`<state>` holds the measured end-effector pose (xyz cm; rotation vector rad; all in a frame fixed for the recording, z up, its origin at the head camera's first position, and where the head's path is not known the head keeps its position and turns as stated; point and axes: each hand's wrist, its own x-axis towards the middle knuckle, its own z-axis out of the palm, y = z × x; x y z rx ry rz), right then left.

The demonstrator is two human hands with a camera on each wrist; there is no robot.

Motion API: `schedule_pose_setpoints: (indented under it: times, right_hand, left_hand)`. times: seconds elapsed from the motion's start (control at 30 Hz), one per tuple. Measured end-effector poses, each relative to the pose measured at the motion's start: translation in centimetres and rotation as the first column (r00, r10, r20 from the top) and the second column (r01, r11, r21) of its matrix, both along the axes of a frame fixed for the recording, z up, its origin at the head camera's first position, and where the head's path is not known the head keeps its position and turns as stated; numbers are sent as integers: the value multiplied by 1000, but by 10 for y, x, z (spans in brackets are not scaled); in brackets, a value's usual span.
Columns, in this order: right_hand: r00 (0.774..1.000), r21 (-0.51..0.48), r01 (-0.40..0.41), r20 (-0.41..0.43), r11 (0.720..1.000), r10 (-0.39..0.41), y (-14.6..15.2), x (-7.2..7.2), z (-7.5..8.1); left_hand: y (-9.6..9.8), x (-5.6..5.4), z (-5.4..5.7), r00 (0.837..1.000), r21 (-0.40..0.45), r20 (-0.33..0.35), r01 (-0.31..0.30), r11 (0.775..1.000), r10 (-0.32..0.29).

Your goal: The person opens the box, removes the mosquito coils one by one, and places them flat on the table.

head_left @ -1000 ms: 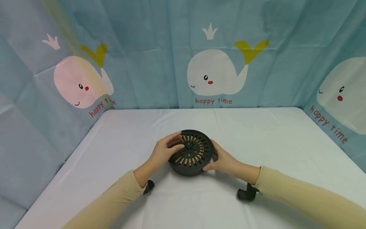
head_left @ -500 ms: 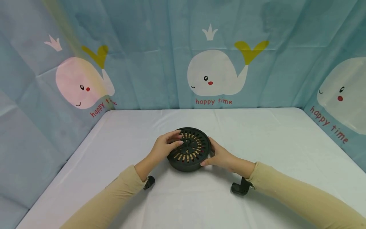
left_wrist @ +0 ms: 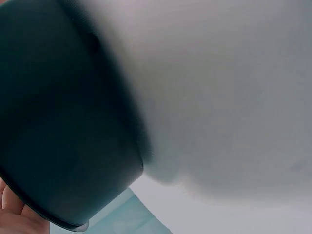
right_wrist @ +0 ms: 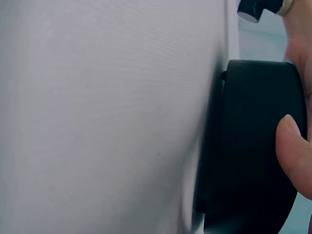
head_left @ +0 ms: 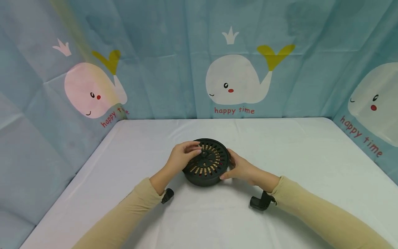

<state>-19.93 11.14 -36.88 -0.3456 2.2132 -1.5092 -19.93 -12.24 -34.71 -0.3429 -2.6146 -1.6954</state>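
Observation:
A round black container point(head_left: 202, 180) stands on the white-covered table. Its slotted black lid point(head_left: 214, 160) has a small knob point(head_left: 204, 154) at the centre, and tan and red bits show through the slots. Over the lid's left part, my left hand point(head_left: 179, 156) has its thumb and curled fingertips drawn together at the knob, seeming to pinch it. My right hand point(head_left: 244, 169) grips the container's right side. In the right wrist view its thumb point(right_wrist: 294, 153) presses the dark side wall. The left wrist view has the container's wall point(left_wrist: 63, 112) close up, with fingers point(left_wrist: 17, 214) above the rim.
The table point(head_left: 295, 148) has a white cloth. A blue curtain point(head_left: 168, 83) printed with whales stands behind it and along both sides. Dark wrist cameras hang below the left sleeve point(head_left: 168, 195) and the right sleeve point(head_left: 260, 202).
Both hands and the container have shifted slightly away from me. My left thumb and fingertips have come closer together beside the knob. My right hand keeps its grip on the side.

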Motion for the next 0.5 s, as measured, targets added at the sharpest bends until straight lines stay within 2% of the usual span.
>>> schedule_pose_setpoints:
  times: [0.23, 0.5]
  right_hand:
    - [1000, -23, -21, -10, 1000, 21, 1, 0, 0]
    - [1000, -9, -6, -8, 1000, 6, 1, 0, 0]
  left_hand:
    - [5, -3, 0, 1000, -29, 7, 1, 1000, 0]
    - [5, -6, 0, 1000, -26, 22, -8, 1000, 8]
